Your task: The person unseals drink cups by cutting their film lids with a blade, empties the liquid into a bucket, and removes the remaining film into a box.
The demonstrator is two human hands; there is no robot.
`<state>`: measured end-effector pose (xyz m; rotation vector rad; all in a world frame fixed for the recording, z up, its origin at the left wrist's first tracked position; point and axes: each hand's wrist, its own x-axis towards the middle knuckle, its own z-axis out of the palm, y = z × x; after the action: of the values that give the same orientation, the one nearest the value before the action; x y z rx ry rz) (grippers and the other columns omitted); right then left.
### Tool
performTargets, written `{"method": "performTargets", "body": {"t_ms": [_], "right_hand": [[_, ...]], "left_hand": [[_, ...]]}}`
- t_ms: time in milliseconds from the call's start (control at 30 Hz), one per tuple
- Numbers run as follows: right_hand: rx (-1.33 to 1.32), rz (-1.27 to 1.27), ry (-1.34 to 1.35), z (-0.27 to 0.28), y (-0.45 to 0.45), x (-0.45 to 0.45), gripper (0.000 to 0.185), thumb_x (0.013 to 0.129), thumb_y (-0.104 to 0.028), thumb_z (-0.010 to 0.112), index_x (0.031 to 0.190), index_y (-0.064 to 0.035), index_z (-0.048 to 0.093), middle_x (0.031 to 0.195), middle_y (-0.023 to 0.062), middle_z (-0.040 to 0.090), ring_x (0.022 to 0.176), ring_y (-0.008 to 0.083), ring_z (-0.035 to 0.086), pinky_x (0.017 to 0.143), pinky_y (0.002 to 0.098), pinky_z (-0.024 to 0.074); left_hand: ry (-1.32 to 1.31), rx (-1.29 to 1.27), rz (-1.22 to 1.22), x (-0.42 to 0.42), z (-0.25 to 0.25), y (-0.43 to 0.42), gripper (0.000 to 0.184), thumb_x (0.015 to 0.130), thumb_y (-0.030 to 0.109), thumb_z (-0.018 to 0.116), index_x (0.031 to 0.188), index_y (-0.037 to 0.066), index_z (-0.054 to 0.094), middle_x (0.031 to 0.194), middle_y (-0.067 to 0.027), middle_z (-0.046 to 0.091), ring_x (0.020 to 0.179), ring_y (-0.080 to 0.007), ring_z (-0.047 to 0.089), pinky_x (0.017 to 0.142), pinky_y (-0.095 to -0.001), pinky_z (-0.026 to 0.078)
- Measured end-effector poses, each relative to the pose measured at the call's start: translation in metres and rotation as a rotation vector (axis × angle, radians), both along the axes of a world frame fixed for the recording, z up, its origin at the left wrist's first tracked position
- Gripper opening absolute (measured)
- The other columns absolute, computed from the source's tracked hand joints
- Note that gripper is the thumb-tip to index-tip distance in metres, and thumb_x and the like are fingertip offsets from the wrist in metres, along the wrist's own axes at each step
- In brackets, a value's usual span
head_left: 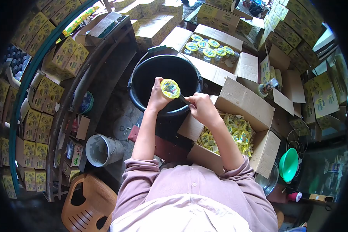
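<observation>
My left hand (158, 96) is closed around a cup with a round yellow printed film lid (170, 88), tilted so that the lid faces up toward me. In my right hand (201, 108) is a thin dark tool (185, 100), perhaps a small knife; its tip is at the lid's lower right edge. Both hands are over the near side of a large black bucket (199, 79), whose dark inside I cannot make out. Under my right forearm stands an open cardboard box (246, 101) full of crumpled yellow film pieces (236, 129).
Beyond the bucket, an open carton (246, 67) holds several yellow-lidded cups (209, 52). A grey-white bucket (104, 150) and a brown plastic chair (88, 201) stand at left. A green bowl (288, 165) is at right. Stacked cartons (62, 62) line both sides.
</observation>
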<state>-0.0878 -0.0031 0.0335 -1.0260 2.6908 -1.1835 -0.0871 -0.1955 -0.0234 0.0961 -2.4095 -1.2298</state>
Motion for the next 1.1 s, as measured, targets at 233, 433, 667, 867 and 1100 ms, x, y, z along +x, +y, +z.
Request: {"method": "performTargets", "body": {"t_ms": [233, 433, 667, 867, 1100], "right_hand": [[-0.288, -0.211, -0.079, -0.009, 0.046, 0.056, 0.026, 0.071, 0.004, 0.058, 0.097, 0.0001, 0.063, 0.069, 0.012, 0.056, 0.057, 0.019, 0.055, 0.054, 0.0297, 0.0442], [-0.388, -0.386, -0.203, -0.044, 0.084, 0.105, 0.029, 0.072, 0.003, 0.063, 0.1, -0.0033, 0.064, 0.078, 0.0092, 0.063, 0.064, 0.0128, 0.06, 0.058, 0.0236, 0.0493], [-0.433, -0.46, -0.349, -0.06, 0.101, 0.129, 0.027, 0.074, 0.002, 0.062, 0.101, -0.0017, 0.064, 0.077, 0.0063, 0.063, 0.067, 0.0105, 0.06, 0.059, 0.0221, 0.0491], [-0.499, -0.615, -0.394, -0.064, 0.093, 0.141, 0.028, 0.074, 0.001, 0.063, 0.102, -0.0015, 0.063, 0.076, 0.0038, 0.061, 0.066, 0.0077, 0.058, 0.059, 0.0203, 0.0481], [-0.565, -0.686, -0.371, -0.076, 0.07, 0.148, 0.032, 0.074, 0.0, 0.064, 0.106, -0.0025, 0.062, 0.074, 0.0019, 0.059, 0.064, 0.0058, 0.055, 0.058, 0.019, 0.0472]], "left_hand": [[-0.092, -0.222, -0.011, -0.001, 0.0, 0.008, 0.061, 0.057, 0.012, 0.077, 0.105, 0.003, 0.04, 0.098, -0.0177, 0.053, 0.092, -0.0365, 0.056, 0.077, -0.0392, 0.046], [-0.088, -0.647, -0.086, -0.004, -0.006, 0.006, 0.051, 0.061, 0.006, 0.069, 0.105, 0.006, 0.042, 0.097, -0.014, 0.055, 0.09, -0.0337, 0.056, 0.074, -0.0402, 0.042], [-0.191, -1.077, -0.22, -0.015, -0.007, 0.006, 0.051, 0.059, 0.003, 0.066, 0.105, 0.01, 0.044, 0.094, -0.0067, 0.053, 0.091, -0.0241, 0.056, 0.075, -0.0379, 0.038], [-0.299, -1.354, -0.294, -0.031, -0.004, -0.001, 0.034, 0.069, 0.012, 0.065, 0.1, 0.015, 0.051, 0.088, -0.0039, 0.058, 0.085, -0.0201, 0.06, 0.077, -0.0362, 0.036], [-0.434, -1.438, -0.379, -0.051, 0.015, -0.025, 0.022, 0.076, 0.013, 0.058, 0.097, 0.016, 0.057, 0.087, -0.0019, 0.061, 0.084, -0.0189, 0.061, 0.074, -0.0346, 0.039]]}}
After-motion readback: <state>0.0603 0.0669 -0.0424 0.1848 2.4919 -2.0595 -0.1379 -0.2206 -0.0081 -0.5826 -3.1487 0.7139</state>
